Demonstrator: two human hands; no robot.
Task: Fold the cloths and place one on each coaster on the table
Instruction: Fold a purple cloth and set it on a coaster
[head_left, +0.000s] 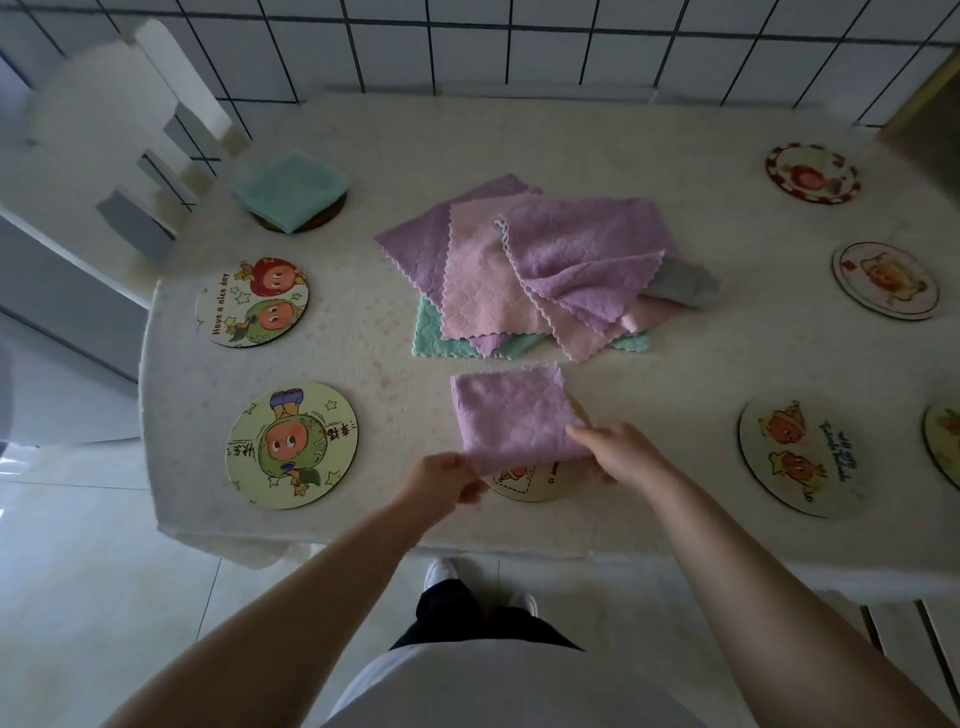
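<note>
Both hands' fingers (470, 464) pinch folded purple cloth (514, 415) over near coaster (530, 486); teal cloth (288, 187) covers far-left coaster (324, 218).

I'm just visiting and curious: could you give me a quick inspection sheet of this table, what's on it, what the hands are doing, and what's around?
Surface: table under a pale speckled cover.
Job's things: folded purple cloth held over a mostly hidden coaster at the near edge; folded teal cloth already lying on a far-left coaster; pile of unfolded cloths in purple, pink, teal and grey at the centre; six cartoon coasters bare, two at the left, four at the right (one cut off by the frame).
Clutter: nothing seen.
Grippers: left hand pinches the purple cloth's near left corner; right hand grips its near right edge.
Cables: nothing seen.
Surroundings: white chair at the left, tiled wall behind, pale floor.
</note>
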